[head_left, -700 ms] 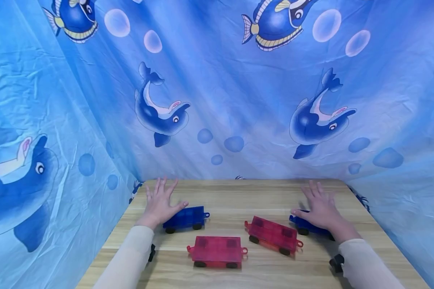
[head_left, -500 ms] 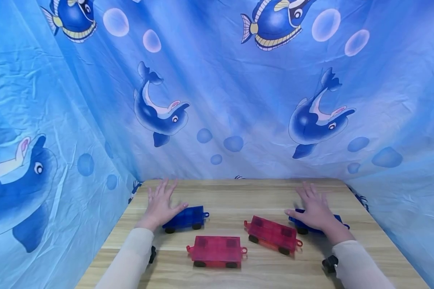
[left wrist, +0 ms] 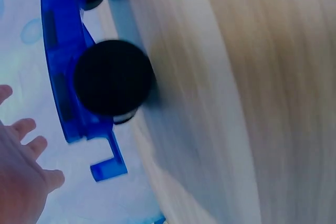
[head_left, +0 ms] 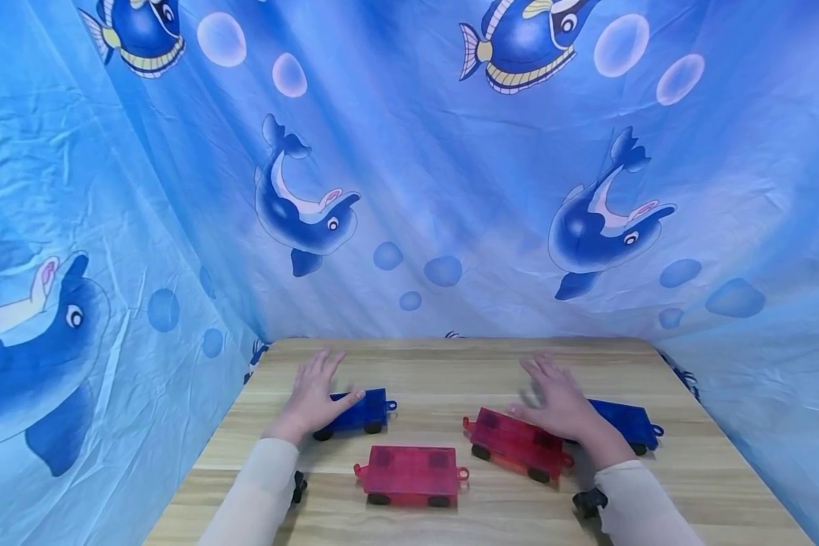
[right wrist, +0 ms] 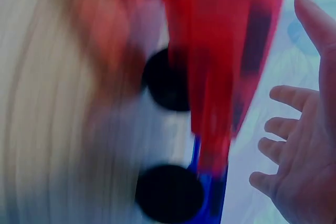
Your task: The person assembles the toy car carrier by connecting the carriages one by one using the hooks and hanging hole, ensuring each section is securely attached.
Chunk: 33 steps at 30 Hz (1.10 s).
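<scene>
In the head view my left hand (head_left: 312, 402) is over the left end of a blue toy wagon (head_left: 365, 412), fingers spread and thumb across its top. Left wrist view: the blue wagon's wheel and hook stand beside the fingers (left wrist: 27, 135), with a visible gap. My right hand (head_left: 561, 406) hovers between the tilted red toy wagon (head_left: 515, 438) and the right blue wagon (head_left: 624, 422), covering parts of both. Its fingers (right wrist: 286, 98) are extended and grip nothing. A second red wagon (head_left: 411, 469) stands at the front middle.
All the wagons stand on a wooden table (head_left: 444, 364), each with black wheels. A blue cloth (head_left: 409, 174) printed with dolphins and fish hangs behind and at both sides. A dark wrist camera (head_left: 590, 502) sits under the right sleeve.
My right hand has moved left from the right blue wagon toward the tilted red one, uncovering the blue wagon's right end. My left hand has shifted slightly right and nearer. The wagons stay put.
</scene>
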Motion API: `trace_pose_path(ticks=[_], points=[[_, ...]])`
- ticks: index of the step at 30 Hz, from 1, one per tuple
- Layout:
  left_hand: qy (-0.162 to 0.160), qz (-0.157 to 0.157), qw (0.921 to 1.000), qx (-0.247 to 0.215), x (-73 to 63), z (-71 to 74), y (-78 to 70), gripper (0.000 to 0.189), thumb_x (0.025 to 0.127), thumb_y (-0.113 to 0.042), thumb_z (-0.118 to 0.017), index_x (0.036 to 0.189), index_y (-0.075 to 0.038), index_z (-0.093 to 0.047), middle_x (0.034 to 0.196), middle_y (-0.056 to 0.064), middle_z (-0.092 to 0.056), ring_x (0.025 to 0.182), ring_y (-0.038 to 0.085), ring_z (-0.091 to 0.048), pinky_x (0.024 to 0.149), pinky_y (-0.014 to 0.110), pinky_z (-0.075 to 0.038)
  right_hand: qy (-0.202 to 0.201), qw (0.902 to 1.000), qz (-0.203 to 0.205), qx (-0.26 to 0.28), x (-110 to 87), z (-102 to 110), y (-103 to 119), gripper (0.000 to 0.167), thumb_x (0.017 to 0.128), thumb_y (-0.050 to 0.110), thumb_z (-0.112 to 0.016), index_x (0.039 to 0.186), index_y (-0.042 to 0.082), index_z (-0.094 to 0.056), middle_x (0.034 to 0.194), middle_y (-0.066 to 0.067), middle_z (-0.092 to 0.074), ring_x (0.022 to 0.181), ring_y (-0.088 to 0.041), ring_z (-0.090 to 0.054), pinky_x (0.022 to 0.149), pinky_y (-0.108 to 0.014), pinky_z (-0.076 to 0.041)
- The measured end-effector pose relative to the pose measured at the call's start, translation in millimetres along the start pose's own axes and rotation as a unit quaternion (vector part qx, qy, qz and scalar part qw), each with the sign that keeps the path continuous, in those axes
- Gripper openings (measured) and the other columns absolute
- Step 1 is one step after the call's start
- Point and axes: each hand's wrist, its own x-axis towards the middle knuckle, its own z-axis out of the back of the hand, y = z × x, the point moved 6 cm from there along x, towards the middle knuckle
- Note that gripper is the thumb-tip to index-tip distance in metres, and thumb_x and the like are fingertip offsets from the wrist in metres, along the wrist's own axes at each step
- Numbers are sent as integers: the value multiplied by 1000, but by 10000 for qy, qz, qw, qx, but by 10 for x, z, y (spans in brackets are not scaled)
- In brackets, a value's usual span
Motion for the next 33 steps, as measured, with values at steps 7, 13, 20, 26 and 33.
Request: trace_pose_path(ticks=[7,13,20,26,33], points=[[280,36,9992,-276,24,-110,-79,96,89,-74,-67,164,-21,-38,170,17,-25,153,47,-22,121,72,-8,157,9998,135,79,84,-127,346,105,83,74,-74,160,10,-43,169,-20,-29,152,-49,-28,119,-71,-19],[492,117,9966,-656,2,-157,-151,94,87,-72,-71,161,-23,-43,168,16,-31,152,49,-24,116,75,-22,431,9986,155,279,123,-300,569,103,81,71,-78,162,18,-42,168,-16,-32,152,-47,-29,116,-72,-25],[736,236,9920,-998,-18,-208,-215,90,86,-70,-74,159,-26,-47,166,11,-36,152,42,-28,113,70,-33,773,9958,83,491,122,-457,803,100,80,70,-80,162,27,-42,168,-6,-35,151,-39,-33,114,-67,-36],[857,351,9899,-1069,-39,-268,-236,84,88,-65,-75,157,-25,-50,162,9,-42,150,44,-31,112,70,-34,1060,9906,476,720,114,-544,1052,97,83,67,-79,161,23,-43,162,-6,-42,147,-36,-41,113,-61,-41],[944,471,9878,-1144,-32,-291,-253,80,89,-63,-76,155,-26,-52,160,4,-45,149,43,-34,112,68,-36,1416,9845,660,791,67,-633,1258,97,82,71,-77,161,28,-43,157,-1,-46,145,-32,-44,113,-59,-41]])
